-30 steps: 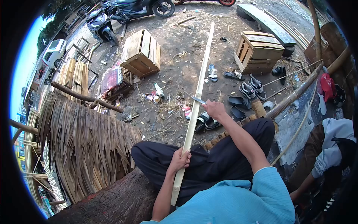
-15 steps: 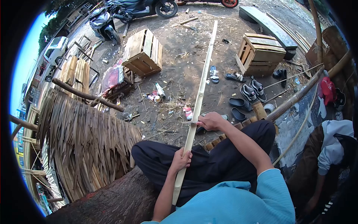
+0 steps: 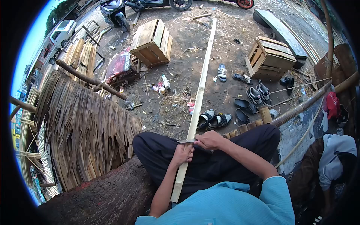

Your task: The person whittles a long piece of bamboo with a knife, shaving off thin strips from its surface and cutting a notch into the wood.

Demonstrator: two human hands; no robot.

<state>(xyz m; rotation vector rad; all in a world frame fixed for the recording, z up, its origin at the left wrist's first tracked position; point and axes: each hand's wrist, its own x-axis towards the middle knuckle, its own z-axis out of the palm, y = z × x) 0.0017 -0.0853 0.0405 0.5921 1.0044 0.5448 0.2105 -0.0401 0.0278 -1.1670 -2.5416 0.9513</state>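
Observation:
A long, pale bamboo strip [image 3: 203, 80] runs from my lap out over the ground. My left hand [image 3: 182, 154] is wrapped round its lower part, above my dark trousers. Just beyond it, my right hand [image 3: 210, 140] is closed on a knife, whose thin blade [image 3: 186, 141] lies across the strip close to my left fingers. The knife's handle is hidden in my right hand. Below my left hand, the strip's near end reaches my blue shirt.
Dry thatch [image 3: 90, 123] hangs at the left beside a thick trunk [image 3: 108, 191]. Two wooden crates [image 3: 152, 43] and several shoes [image 3: 255, 95] stand ahead. Another person [image 3: 337, 157] is close at the lower right, near a bamboo pole [image 3: 302, 104].
My right hand and the blade have moved down the strip towards my left hand. The view has shifted slightly, and a pair of shoes beyond my right hand now shows more fully.

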